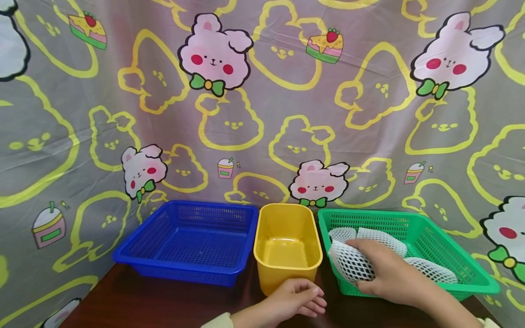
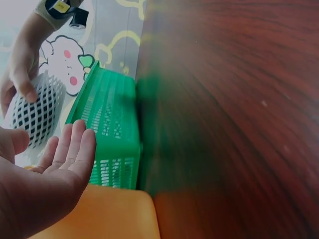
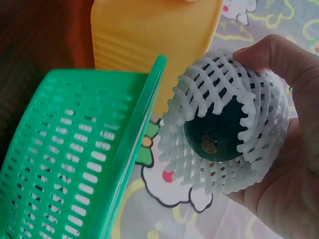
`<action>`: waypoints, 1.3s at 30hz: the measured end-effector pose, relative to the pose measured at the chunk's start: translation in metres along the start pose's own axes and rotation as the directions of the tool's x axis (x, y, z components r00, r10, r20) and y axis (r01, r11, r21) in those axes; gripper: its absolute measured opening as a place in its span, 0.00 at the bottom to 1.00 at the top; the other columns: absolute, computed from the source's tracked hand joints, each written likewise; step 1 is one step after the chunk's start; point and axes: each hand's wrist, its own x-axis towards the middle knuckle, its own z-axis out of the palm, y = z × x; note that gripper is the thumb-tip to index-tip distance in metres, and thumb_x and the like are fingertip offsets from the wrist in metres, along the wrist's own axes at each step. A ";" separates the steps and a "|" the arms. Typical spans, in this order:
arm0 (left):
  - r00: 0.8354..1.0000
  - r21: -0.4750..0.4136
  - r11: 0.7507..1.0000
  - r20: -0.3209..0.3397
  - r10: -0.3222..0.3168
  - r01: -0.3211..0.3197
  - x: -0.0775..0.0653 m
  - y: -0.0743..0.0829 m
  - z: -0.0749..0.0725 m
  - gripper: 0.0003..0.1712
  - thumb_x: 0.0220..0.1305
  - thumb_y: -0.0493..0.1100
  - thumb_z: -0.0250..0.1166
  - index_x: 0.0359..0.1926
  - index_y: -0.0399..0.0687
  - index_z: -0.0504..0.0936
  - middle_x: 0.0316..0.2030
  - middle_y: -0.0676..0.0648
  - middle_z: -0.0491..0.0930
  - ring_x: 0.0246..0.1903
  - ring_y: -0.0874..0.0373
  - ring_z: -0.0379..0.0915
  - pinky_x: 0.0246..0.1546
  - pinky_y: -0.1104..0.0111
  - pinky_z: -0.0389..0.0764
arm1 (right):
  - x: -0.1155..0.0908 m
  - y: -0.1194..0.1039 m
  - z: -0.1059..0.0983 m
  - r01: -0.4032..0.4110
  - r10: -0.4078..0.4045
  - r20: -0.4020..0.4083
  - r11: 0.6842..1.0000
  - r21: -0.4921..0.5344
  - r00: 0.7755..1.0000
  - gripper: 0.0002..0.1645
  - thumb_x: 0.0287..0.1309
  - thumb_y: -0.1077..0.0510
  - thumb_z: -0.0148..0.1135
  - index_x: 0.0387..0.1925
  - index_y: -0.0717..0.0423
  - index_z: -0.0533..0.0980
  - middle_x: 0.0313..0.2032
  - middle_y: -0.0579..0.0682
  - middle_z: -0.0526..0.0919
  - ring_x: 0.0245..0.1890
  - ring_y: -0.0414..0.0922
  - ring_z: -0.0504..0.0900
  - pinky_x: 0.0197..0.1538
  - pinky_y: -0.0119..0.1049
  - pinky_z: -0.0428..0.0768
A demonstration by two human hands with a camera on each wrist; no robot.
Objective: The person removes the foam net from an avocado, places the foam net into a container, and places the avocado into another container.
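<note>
Left hand (image 1: 293, 300), one: grip slack, holding nothing, before the yellow bin (image 1: 268, 279). Right hand (image 1: 391, 275), one: grip round a netted fruit (image 1: 350, 264), raised at the green basket's (image 1: 484, 281) rim; inside, three netted pieces (image 1: 432, 269), seemingly yet to be lifted. Right wrist view alone shows the fruit's bare dark end (image 3: 219, 130).

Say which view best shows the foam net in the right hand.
Right wrist: the foam net is close, its open end baring something dark. Head and left wrist show its side, partly covered by the right hand.
</note>
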 end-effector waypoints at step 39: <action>0.990 0.430 0.897 -0.043 0.134 -0.103 -0.070 0.011 -0.071 0.11 0.67 0.37 0.60 0.43 0.31 0.80 0.35 0.38 0.82 0.35 0.60 0.80 0.36 0.72 0.79 | 0.002 -0.053 0.071 -0.182 0.004 0.415 0.903 0.389 0.910 0.43 0.42 0.33 0.73 0.61 0.31 0.66 0.58 0.37 0.68 0.53 0.45 0.69 0.54 0.53 0.76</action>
